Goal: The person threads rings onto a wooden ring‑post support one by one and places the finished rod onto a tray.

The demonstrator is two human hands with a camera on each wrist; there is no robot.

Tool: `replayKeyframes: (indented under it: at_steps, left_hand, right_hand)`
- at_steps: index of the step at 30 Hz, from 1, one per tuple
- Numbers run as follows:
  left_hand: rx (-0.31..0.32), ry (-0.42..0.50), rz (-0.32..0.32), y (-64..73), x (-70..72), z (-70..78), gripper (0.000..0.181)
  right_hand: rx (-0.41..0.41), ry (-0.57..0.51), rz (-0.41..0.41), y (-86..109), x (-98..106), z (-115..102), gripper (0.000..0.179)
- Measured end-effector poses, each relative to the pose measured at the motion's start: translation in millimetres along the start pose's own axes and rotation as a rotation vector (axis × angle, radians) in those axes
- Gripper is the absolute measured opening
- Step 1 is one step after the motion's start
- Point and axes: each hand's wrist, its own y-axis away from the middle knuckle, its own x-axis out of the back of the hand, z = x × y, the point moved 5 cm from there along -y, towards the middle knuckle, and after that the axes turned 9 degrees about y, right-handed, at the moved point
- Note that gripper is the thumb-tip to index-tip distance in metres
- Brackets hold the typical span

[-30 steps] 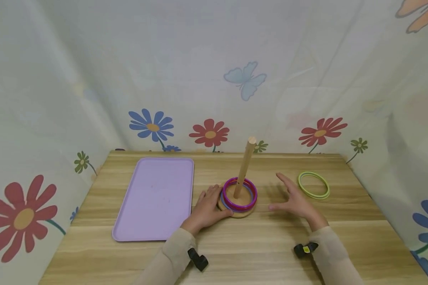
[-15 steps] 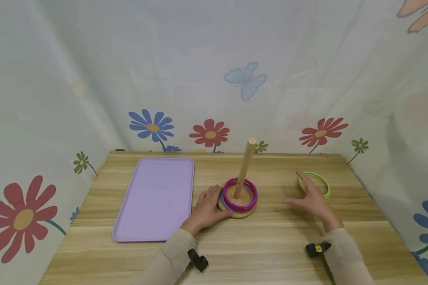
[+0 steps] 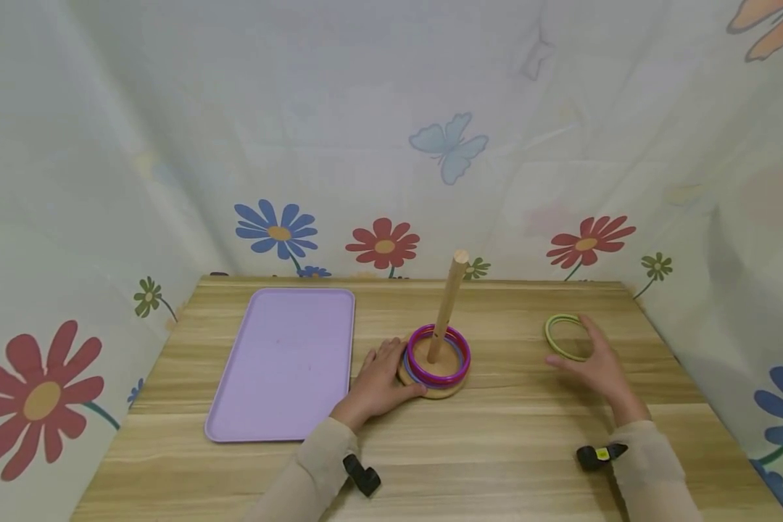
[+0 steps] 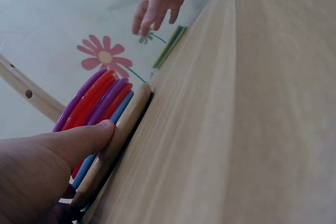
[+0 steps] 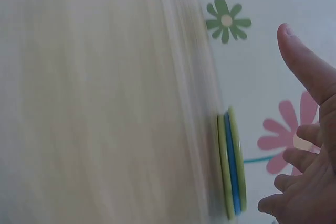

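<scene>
The wooden base (image 3: 446,394) of a ring-toss stand sits on the table, with a tall wooden peg (image 3: 449,304) rising from it. Around the peg lies a stack of purple, red and blue rings (image 4: 84,100). My left hand (image 3: 380,380) grips the base at its left side, thumb along the near edge. To the right, my right hand (image 3: 599,368) hovers by a small stack of rings (image 3: 554,344), fingers spread and holding nothing. In the right wrist view that stack shows two green rings (image 5: 240,166) with a blue ring (image 5: 231,161) between them.
A flat lilac tray (image 3: 287,362) lies left of the stand on the wooden table (image 3: 470,464). Behind the table hangs a pale curtain (image 3: 339,109) printed with flowers, and it closes in on both sides.
My right hand has moved rightward from beside the stand to the green ring stack, fingers still spread. My left hand and the stand have stayed in place.
</scene>
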Motion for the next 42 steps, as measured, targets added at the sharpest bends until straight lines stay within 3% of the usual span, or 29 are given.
replayKeyframes:
  at_steps: [5,22,32,42]
  left_hand:
    - [-0.011,0.001,-0.001,0.3,0.2,0.3,0.102]
    - [-0.022,0.024,0.012,1.0,2.3,1.5,0.101]
    - [-0.018,0.025,0.009,0.1,1.1,-0.2,0.102]
    - [-0.013,0.002,-0.002,0.4,0.1,-1.1,0.102]
  right_hand:
    - [-0.045,0.026,0.020,-0.2,7,16,0.121]
    - [-0.139,0.040,-0.056,-8.5,9,42,0.122]
    - [-0.118,0.015,-0.054,-12.8,2,50,0.125]
    - [-0.100,0.064,-0.009,-15.9,-4,56,0.124]
